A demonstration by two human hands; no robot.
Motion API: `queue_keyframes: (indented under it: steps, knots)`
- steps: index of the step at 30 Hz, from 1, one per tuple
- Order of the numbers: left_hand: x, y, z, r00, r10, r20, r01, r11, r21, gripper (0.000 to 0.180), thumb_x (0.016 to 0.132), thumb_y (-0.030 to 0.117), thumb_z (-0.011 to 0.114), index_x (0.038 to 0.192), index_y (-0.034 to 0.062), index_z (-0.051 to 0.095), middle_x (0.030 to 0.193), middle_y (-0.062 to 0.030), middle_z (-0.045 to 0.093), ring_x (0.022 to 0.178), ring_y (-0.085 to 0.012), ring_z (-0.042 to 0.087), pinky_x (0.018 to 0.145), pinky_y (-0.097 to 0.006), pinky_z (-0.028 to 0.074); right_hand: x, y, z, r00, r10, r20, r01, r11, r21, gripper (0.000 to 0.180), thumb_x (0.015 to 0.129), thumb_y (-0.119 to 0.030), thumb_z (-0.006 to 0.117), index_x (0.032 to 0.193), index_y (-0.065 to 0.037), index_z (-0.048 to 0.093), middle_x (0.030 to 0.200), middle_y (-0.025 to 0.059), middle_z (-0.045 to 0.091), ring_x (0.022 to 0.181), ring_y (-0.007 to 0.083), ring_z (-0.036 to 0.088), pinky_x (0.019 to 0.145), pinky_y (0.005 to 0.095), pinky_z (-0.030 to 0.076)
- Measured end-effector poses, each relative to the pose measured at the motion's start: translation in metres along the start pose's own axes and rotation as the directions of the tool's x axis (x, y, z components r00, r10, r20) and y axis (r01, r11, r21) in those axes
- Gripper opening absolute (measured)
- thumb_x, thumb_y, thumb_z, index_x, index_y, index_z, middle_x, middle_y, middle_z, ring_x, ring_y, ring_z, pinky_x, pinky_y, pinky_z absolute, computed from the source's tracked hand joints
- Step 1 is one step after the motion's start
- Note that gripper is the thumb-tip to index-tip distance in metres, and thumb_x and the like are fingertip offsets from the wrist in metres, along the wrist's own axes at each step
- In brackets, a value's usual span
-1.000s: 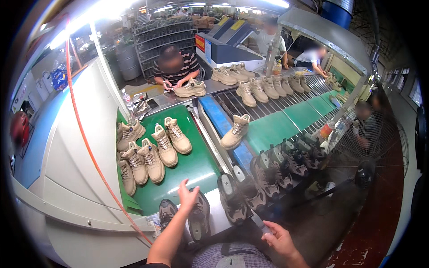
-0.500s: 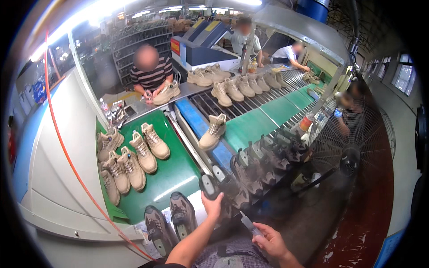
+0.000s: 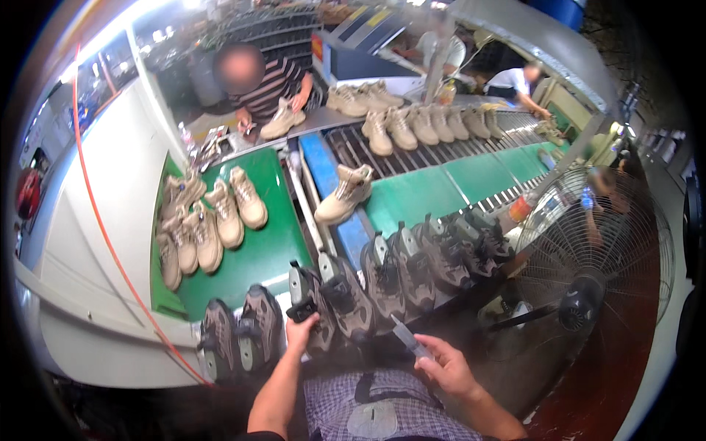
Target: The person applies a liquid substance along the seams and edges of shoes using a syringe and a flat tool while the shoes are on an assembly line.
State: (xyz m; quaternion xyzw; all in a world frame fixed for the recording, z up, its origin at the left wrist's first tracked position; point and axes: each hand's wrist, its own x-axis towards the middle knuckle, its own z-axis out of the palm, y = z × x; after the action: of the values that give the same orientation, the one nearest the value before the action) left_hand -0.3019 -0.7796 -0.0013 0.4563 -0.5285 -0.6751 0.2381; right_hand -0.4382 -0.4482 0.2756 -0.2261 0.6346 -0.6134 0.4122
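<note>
My left hand (image 3: 300,329) is closed on a brown-and-grey shoe (image 3: 321,334) near its dark collar. A pale green shoe last shows in the shoe's top opening. That shoe stands at the left end of a row of similar lasted shoes (image 3: 346,300). To its left, apart from it, are two more lasted shoes (image 3: 257,327). My right hand (image 3: 450,367) grips a slim grey tool (image 3: 406,338) with a narrow tip, held clear of the shoes; its exact kind is unclear.
Beige boots (image 3: 232,213) stand on a green surface (image 3: 272,242); one beige boot (image 3: 346,195) sits on a blue rail (image 3: 323,165). More boots line a roller conveyor. A co-worker (image 3: 268,84) handles a boot across the line. A caged fan (image 3: 588,287) stands right.
The shoe in my left hand has come down from a raised position, left and nearer me, into line with the row. My right hand still holds the tool. The view has shifted.
</note>
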Motion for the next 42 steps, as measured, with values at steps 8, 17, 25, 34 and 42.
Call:
queue_keyframes:
  steps: [8,17,25,34,42]
  knots:
    - [-0.043,0.015,-0.048,0.977,-0.209,-0.034,0.170,0.872,-0.460,0.045,0.089,0.031,0.076,0.125,0.0050,0.067,0.116,-0.0079,0.071,0.107,-0.0231,0.066,0.096,-0.040,0.053,0.016,-0.025,-0.029,0.990,0.005,0.144,0.004,0.998,-0.058,0.053,0.094,-0.003,0.063,0.145,0.000,0.050,0.117,0.0082,0.063,0.101,0.0112,0.061,0.091,0.0262,0.049]
    - [-0.122,0.056,-0.090,0.991,-0.125,-0.042,0.069,0.758,-0.648,0.049,0.096,0.031,0.065,0.138,0.0072,0.058,0.131,-0.0070,0.067,0.118,-0.0241,0.063,0.105,-0.042,0.048,0.036,-0.023,-0.011,0.977,0.045,0.210,-0.047,0.999,0.009,0.058,0.095,-0.010,0.063,0.149,0.001,0.043,0.093,0.0049,0.065,0.067,0.0026,0.049,0.058,0.0176,0.041]
    - [-0.160,0.162,-0.103,0.995,0.021,0.097,0.026,0.889,-0.456,0.062,0.084,0.015,0.072,0.141,0.0012,0.050,0.124,-0.0111,0.065,0.109,-0.0235,0.067,0.092,-0.039,0.057,0.104,-0.016,0.043,0.989,0.016,0.146,-0.059,0.954,0.294,0.045,0.103,-0.015,0.056,0.143,0.001,0.044,0.089,0.0019,0.057,0.065,0.0064,0.055,0.050,0.0194,0.043]
    - [-0.166,0.312,-0.093,0.259,0.461,0.849,-0.942,0.314,0.117,0.076,0.067,0.026,0.083,0.135,0.0092,0.055,0.137,-0.0207,0.057,0.126,-0.0388,0.056,0.109,-0.050,0.043,0.165,0.020,0.121,0.885,0.246,0.395,-0.306,0.947,0.095,0.033,0.102,-0.028,0.059,0.125,-0.006,0.054,0.114,0.0111,0.066,0.105,0.0187,0.064,0.087,0.0350,0.053]
    - [-0.177,0.275,-0.111,0.199,0.358,0.912,-0.980,0.054,0.192,0.066,0.075,0.022,0.073,0.139,0.0231,0.059,0.143,-0.0083,0.054,0.136,-0.0342,0.047,0.119,-0.054,0.028,0.138,0.028,0.128,0.889,0.243,0.387,-0.342,0.915,0.212,0.028,0.101,-0.016,0.062,0.126,-0.006,0.052,0.107,0.0063,0.068,0.095,0.0113,0.065,0.081,0.0253,0.051]
